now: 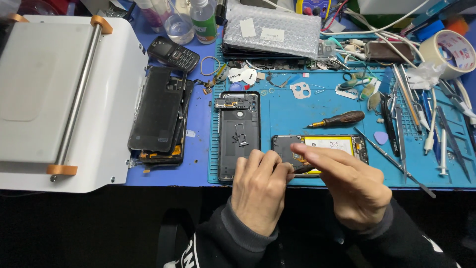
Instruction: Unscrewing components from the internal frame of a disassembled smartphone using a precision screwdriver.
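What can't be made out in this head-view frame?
- Near end of the opened phone: covered by both hands.
- Dark tool between left hand and right hand: its tip and handle are hidden by fingers.
- Tape roll: cut off at the right edge.

Brightness: bright, even light from above on the blue rubber work mat (317,106).
Glare: the white metal machine with a steel roller bar (44,89) is nearly washed out.
Shadows: soft and short under the left hand (259,191) and right hand (347,186).
Dark zone: the lower edge below the desk is almost black.
Blur: the right forefinger is slightly smeared.
Distortion: straight lines bow at the frame edges.
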